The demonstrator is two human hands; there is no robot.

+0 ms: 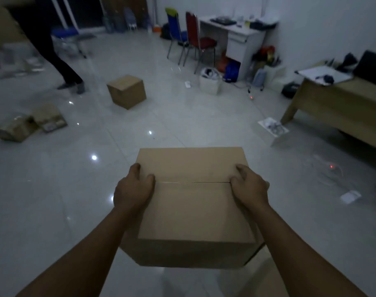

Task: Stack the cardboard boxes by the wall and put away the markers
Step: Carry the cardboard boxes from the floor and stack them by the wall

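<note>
While its plain brown flaps lie shut, the cardboard box (pixel 193 206) is grasped by the left hand (pixel 133 189) and right hand (pixel 250 187) fingers.

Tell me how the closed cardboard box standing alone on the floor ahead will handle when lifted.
The closed box looks stiff: its faces are flat and its edges are square. It probably won't roll or tip, since it is squat and sits flat on the tiled floor. Its weight can't be judged, because the contents are hidden.

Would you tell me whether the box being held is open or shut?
Shut: the held box has its top flaps folded flat, meeting at a centre seam.
</note>
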